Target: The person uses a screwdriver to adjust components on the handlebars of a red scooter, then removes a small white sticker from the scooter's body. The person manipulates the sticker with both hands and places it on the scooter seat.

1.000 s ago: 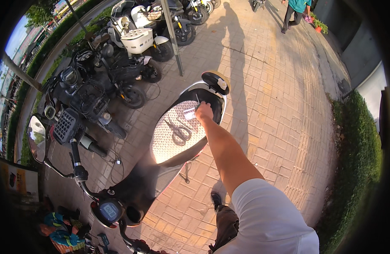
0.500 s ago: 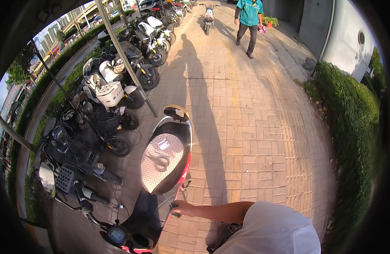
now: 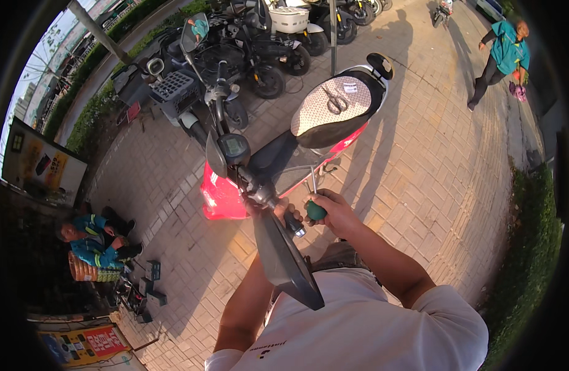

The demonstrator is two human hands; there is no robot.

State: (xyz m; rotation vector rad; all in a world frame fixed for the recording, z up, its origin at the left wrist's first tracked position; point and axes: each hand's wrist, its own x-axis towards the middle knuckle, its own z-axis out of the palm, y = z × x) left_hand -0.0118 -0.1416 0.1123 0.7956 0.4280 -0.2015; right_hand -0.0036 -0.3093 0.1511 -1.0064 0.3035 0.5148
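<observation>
My right hand (image 3: 332, 211) is closed on a screwdriver (image 3: 315, 209) with a bulbous green handle, its metal shaft pointing up beside the scooter's footboard. My left hand (image 3: 283, 209) is closed at the handlebar grip (image 3: 293, 220), partly hidden behind the dark mirror (image 3: 284, 266) in the foreground. The red scooter (image 3: 225, 199) has a round display (image 3: 235, 148) between its bars. On its patterned seat cover (image 3: 315, 117) lie dark scissors (image 3: 335, 103) and a small white card (image 3: 358, 88).
Several parked scooters (image 3: 259, 55) line the upper side, beside a pole (image 3: 334, 37). A person in teal (image 3: 504, 49) walks at upper right; another (image 3: 93, 244) sits at lower left near a sign (image 3: 49, 157). A hedge (image 3: 519, 247) borders the paving (image 3: 426, 173).
My view has turned around the scooter. My right hand has left the seat, carrying the screwdriver to the handlebar, and my left hand has appeared at the grip. The walker has come closer.
</observation>
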